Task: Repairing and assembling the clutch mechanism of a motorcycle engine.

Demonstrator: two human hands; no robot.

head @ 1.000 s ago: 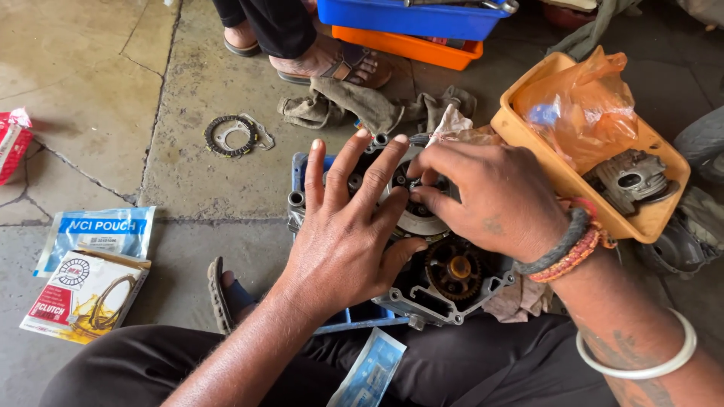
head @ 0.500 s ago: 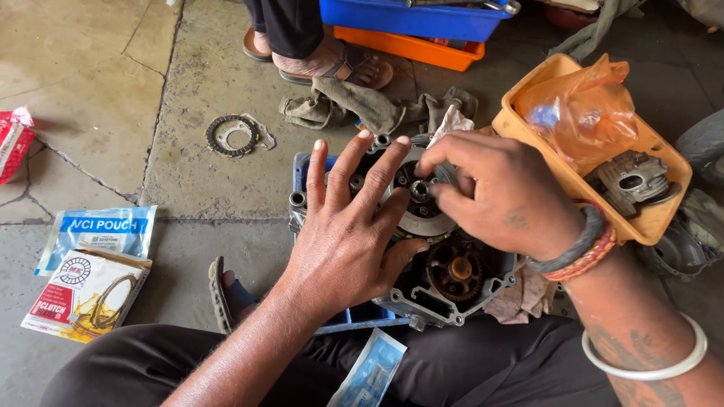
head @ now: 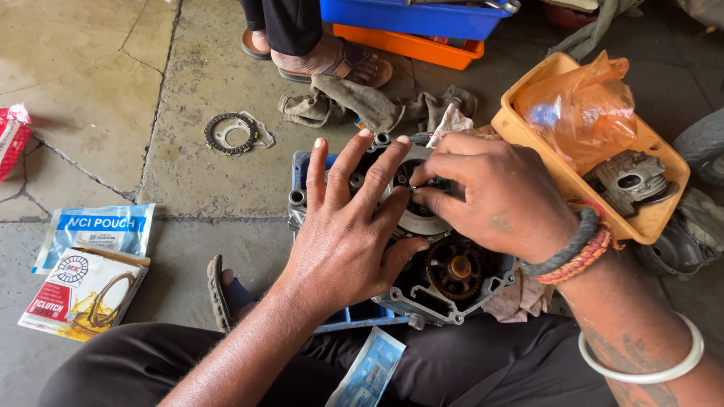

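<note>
Far left of both hands: a red packet (head: 11,139) at the floor edge, then two printed pouches (head: 87,264), w/ a friction ring and gasket (head: 235,133) lying loose on the concrete beyond the left hand. Left hand (head: 343,234) is spread flat, fingers splayed, pressing down on the round clutch assy in the open engine case (head: 445,290), which sits on a blue crate btwn the person's legs. Right hand (head: 494,200) pinches a small part at the clutch hub; can't tell what. Judging by this, the clutch is seated but not closed up: gear (head: 456,267) exposed, no cover on. Right of the hands: orange tray (head: 528,139) w/ bag and cylinder part.
</note>
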